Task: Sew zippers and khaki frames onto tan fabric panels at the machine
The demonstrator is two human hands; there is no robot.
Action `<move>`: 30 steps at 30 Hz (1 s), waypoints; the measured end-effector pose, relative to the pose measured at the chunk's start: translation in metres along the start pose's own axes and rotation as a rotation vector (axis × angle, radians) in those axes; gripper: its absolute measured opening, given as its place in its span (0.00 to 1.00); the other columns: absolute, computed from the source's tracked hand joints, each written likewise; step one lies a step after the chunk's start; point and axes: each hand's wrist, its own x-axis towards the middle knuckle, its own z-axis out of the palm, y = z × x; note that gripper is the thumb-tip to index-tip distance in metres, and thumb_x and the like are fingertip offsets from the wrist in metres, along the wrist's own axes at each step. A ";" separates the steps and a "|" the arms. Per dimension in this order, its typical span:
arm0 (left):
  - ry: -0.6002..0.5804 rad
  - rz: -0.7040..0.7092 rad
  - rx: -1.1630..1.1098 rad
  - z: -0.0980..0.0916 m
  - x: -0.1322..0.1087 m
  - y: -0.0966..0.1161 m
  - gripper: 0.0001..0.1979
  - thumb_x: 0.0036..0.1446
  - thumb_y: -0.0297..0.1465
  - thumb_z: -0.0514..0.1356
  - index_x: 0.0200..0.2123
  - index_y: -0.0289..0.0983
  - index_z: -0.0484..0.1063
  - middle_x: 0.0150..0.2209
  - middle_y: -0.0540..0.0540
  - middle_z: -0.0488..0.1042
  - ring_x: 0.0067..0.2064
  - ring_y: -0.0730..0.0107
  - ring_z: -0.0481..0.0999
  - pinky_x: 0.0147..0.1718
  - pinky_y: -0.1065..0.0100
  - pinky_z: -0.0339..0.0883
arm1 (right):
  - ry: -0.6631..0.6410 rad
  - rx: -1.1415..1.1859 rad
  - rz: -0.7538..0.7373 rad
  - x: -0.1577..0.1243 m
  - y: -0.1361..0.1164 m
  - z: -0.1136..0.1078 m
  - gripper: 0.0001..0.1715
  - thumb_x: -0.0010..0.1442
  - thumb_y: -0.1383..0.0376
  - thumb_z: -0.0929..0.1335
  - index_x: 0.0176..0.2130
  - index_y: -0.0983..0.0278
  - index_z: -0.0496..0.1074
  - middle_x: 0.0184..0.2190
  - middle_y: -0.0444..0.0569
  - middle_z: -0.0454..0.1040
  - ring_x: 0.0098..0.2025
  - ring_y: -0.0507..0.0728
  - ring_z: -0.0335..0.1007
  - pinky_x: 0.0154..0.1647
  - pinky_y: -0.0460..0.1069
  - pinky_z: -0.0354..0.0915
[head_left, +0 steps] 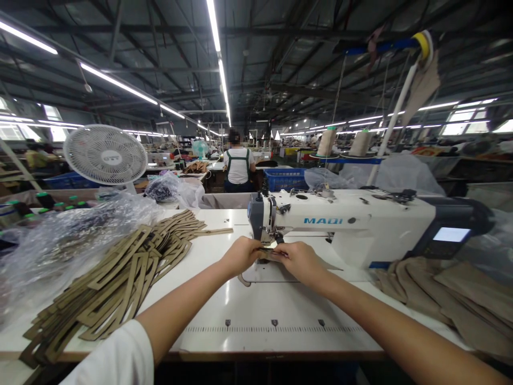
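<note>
A white sewing machine (344, 220) stands on the white table (272, 315). Under its needle lies a small tan fabric piece (269, 254). My left hand (240, 255) pinches the left end of that piece, fingers closed. My right hand (300, 260) grips its right end, fingers curled, just in front of the presser foot. Both hands meet at the needle plate.
A big pile of tan cut strips (120, 278) covers the table's left side beside clear plastic bags (64, 240). More tan fabric pieces (449, 299) lie at the right. A white fan (106, 155) stands behind. Thread cones (326, 142) sit above the machine. A person (239, 166) stands farther back.
</note>
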 end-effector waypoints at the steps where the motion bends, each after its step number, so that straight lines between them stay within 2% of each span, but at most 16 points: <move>1: -0.021 0.013 0.006 -0.002 0.001 -0.001 0.11 0.61 0.34 0.56 0.44 0.34 0.69 0.42 0.45 0.72 0.39 0.66 0.74 0.37 0.60 0.71 | -0.007 -0.006 -0.006 0.000 0.002 0.000 0.09 0.58 0.67 0.66 0.31 0.60 0.77 0.26 0.46 0.76 0.30 0.57 0.70 0.27 0.46 0.53; 6: -0.109 0.088 0.023 -0.010 0.008 -0.002 0.12 0.61 0.34 0.56 0.45 0.34 0.68 0.43 0.45 0.71 0.39 0.65 0.74 0.37 0.60 0.71 | -0.055 0.029 -0.058 0.003 0.013 0.001 0.10 0.57 0.68 0.65 0.31 0.60 0.77 0.26 0.44 0.76 0.28 0.54 0.70 0.27 0.45 0.55; 9: -0.092 0.127 0.036 -0.005 0.004 0.000 0.10 0.61 0.33 0.56 0.42 0.34 0.69 0.40 0.46 0.73 0.37 0.68 0.74 0.36 0.62 0.71 | -0.064 0.075 -0.122 -0.003 0.016 0.004 0.12 0.58 0.69 0.64 0.33 0.60 0.77 0.28 0.44 0.77 0.28 0.54 0.71 0.28 0.45 0.60; 12: -0.038 0.156 0.056 0.014 -0.014 0.006 0.05 0.60 0.27 0.57 0.37 0.35 0.73 0.34 0.47 0.75 0.35 0.68 0.75 0.37 0.64 0.71 | -0.057 0.112 -0.224 -0.024 0.018 0.020 0.19 0.54 0.74 0.62 0.40 0.59 0.76 0.38 0.45 0.77 0.38 0.55 0.73 0.37 0.46 0.65; 14: -0.010 0.169 0.073 0.032 -0.031 0.011 0.06 0.57 0.23 0.57 0.34 0.36 0.74 0.32 0.46 0.77 0.35 0.65 0.76 0.39 0.64 0.71 | -0.068 0.119 -0.290 -0.042 0.020 0.038 0.27 0.47 0.77 0.61 0.43 0.60 0.75 0.43 0.46 0.76 0.42 0.56 0.73 0.40 0.47 0.67; 15: 0.002 0.176 0.080 0.040 -0.040 0.013 0.06 0.57 0.23 0.57 0.34 0.35 0.74 0.33 0.45 0.77 0.37 0.63 0.77 0.40 0.63 0.71 | -0.073 0.118 -0.316 -0.050 0.022 0.047 0.30 0.44 0.78 0.61 0.45 0.63 0.74 0.45 0.49 0.75 0.43 0.57 0.73 0.41 0.48 0.67; 17: 0.036 0.188 0.087 0.054 -0.055 0.017 0.08 0.56 0.25 0.58 0.40 0.33 0.73 0.42 0.39 0.76 0.45 0.57 0.75 0.47 0.59 0.68 | -0.072 0.116 -0.355 -0.063 0.026 0.064 0.34 0.41 0.78 0.60 0.49 0.68 0.71 0.49 0.54 0.71 0.47 0.59 0.71 0.43 0.50 0.68; 19: 0.062 0.196 0.085 0.061 -0.063 0.018 0.11 0.57 0.26 0.57 0.44 0.34 0.71 0.47 0.38 0.73 0.50 0.57 0.72 0.52 0.57 0.64 | -0.062 0.116 -0.372 -0.069 0.030 0.074 0.36 0.41 0.78 0.59 0.51 0.71 0.69 0.52 0.57 0.67 0.49 0.60 0.70 0.45 0.52 0.68; 22: 0.075 0.208 0.076 0.061 -0.063 0.015 0.11 0.56 0.29 0.58 0.43 0.36 0.71 0.47 0.40 0.73 0.50 0.58 0.72 0.54 0.57 0.63 | -0.055 0.124 -0.380 -0.068 0.034 0.077 0.34 0.44 0.77 0.59 0.51 0.70 0.69 0.52 0.57 0.68 0.48 0.60 0.70 0.44 0.52 0.69; 25: 0.102 0.231 0.084 0.060 -0.059 0.010 0.16 0.51 0.31 0.63 0.44 0.35 0.70 0.46 0.39 0.74 0.49 0.57 0.72 0.52 0.56 0.65 | -0.035 0.120 -0.384 -0.066 0.035 0.073 0.32 0.45 0.76 0.59 0.50 0.69 0.70 0.50 0.57 0.69 0.45 0.60 0.72 0.40 0.51 0.71; 30: 0.156 0.281 0.112 0.066 -0.055 0.007 0.07 0.58 0.27 0.56 0.40 0.36 0.71 0.44 0.40 0.76 0.46 0.60 0.75 0.50 0.55 0.67 | 0.008 0.098 -0.385 -0.069 0.036 0.072 0.34 0.41 0.78 0.59 0.49 0.68 0.71 0.49 0.55 0.70 0.45 0.59 0.72 0.40 0.51 0.70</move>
